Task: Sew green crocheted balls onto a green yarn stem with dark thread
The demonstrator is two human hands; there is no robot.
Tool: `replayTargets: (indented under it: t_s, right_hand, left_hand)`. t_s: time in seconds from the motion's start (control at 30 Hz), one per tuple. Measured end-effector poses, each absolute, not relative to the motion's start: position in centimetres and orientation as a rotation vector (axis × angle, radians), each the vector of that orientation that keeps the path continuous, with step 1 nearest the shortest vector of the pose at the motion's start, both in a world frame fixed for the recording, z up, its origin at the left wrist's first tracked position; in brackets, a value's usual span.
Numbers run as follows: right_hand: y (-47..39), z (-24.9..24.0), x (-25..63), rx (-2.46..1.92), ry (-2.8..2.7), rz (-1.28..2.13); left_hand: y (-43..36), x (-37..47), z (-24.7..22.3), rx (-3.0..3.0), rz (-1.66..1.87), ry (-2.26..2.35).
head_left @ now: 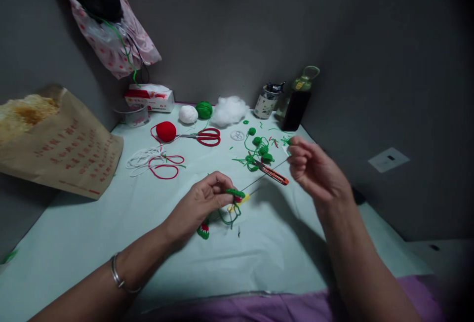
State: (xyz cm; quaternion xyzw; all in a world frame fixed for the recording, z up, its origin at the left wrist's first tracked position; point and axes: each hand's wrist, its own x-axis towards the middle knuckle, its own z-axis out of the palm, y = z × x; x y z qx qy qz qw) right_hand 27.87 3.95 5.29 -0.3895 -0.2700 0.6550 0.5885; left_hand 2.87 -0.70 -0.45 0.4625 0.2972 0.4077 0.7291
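My left hand (pixel 212 193) pinches a small green and red crocheted piece (pixel 237 194) above the middle of the table. Raised to the right, my right hand (pixel 309 166) is closed on a dark thread (pixel 259 180), which runs taut down to the piece. Green yarn loops hang under the piece, near a yellow item (pixel 244 198) that is partly covered. Another green and red piece (pixel 203 230) lies just below my left hand. An orange cutter (pixel 274 173) rests behind the thread, beside small green crocheted parts (pixel 263 150).
Red scissors (pixel 208 137), red yarn (pixel 166 131), white yarn (pixel 188 114), green yarn (pixel 204 109) and white stuffing (pixel 230 110) lie at the back. A paper bag (pixel 74 149) stands left. A pen jar (pixel 265 102) and a bottle (pixel 298 102) stand at the back right.
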Motion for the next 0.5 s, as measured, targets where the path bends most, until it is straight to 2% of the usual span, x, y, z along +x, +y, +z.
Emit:
replayTargets:
  t_s: [0.17,0.23,0.37,0.5]
  right_hand:
    - [6.7,4.4,33.9,-0.968,-0.386,0.916]
    - [7.5,3.6,35.3,-0.986,-0.383,0.769]
    - [7.5,3.0,34.3,-0.985,-0.536,0.742]
    - [5.2,3.0,29.6,-0.970,-1.128,0.898]
  left_hand:
    - [-0.7,2.6,-0.1,0.922,0.876,0.655]
    - [-0.6,2.6,0.0,0.903,0.853,0.661]
    - [-0.7,2.8,0.2,0.884,0.856,0.651]
    - [-0.6,2.6,0.2,0.817,0.888,0.652]
